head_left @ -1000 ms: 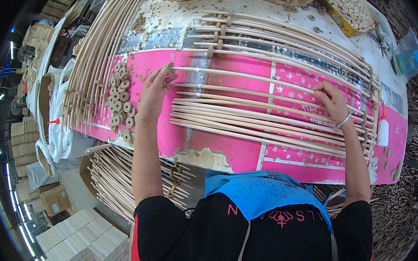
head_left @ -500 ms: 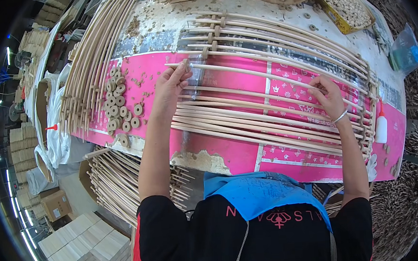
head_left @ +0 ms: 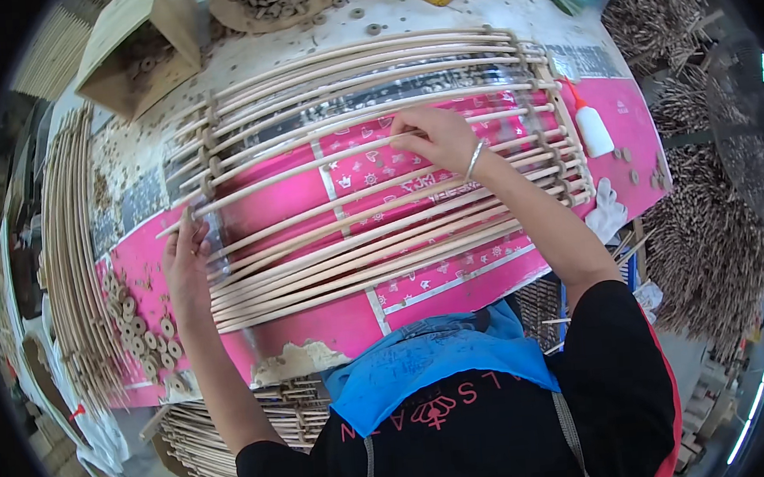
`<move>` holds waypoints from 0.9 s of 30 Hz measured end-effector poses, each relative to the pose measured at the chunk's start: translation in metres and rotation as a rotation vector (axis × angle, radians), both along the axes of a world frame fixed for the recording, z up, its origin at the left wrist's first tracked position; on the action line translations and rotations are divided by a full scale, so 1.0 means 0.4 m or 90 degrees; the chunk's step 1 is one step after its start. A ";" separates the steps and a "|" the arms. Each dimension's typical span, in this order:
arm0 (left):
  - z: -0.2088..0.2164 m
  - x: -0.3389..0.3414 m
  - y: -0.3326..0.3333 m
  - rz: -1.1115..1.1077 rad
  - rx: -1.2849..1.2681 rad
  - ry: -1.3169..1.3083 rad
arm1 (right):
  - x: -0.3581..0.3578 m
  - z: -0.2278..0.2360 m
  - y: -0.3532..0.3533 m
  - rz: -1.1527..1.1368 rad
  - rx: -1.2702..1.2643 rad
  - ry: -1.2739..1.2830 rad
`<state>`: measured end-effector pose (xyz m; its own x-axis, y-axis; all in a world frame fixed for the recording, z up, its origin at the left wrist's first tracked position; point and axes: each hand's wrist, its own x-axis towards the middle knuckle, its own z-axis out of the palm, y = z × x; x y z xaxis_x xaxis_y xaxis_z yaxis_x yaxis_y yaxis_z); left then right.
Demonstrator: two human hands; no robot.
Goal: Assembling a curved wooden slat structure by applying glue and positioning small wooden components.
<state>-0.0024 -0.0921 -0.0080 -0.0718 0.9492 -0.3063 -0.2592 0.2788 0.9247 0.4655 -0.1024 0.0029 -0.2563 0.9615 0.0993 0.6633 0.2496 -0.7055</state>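
My left hand (head_left: 188,256) is closed in a pinch near the left end of a thin wooden dowel (head_left: 289,175). A small brown wooden ring seems to sit at those fingertips, partly hidden by them. Farther right along the same dowel, my right hand (head_left: 435,139) grips it between thumb and fingers, with a silver bangle on the wrist. Several more dowels (head_left: 348,259) lie side by side nearer to me. Beyond my hands, other dowels (head_left: 301,92) carry wooden rings (head_left: 207,137) near their left ends. At the right, the dowels meet an upright row of rings and a crosspiece (head_left: 574,136).
Loose wooden rings (head_left: 145,339) are heaped at the table's left front. A white glue bottle (head_left: 594,131) with a red tip lies at the right. A wooden box (head_left: 143,51) and a round tray of rings (head_left: 274,20) stand at the back. Bundled dowels (head_left: 73,260) line the left.
The whole view has turned and shifted, so the table appears tilted differently. Both hands are still on the dowel; my right hand appears nearer its middle.
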 end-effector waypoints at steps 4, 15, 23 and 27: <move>-0.015 0.006 0.009 -0.006 -0.020 0.001 | 0.007 -0.007 0.005 -0.004 0.053 -0.030; 0.090 0.004 0.001 -0.074 0.437 0.787 | 0.043 -0.040 0.014 0.031 0.025 -0.008; 0.041 0.012 0.005 -0.179 0.403 0.905 | 0.025 -0.035 0.018 0.033 0.013 -0.021; 0.018 0.023 0.016 -0.155 0.437 0.896 | 0.020 -0.041 0.019 0.024 0.037 -0.056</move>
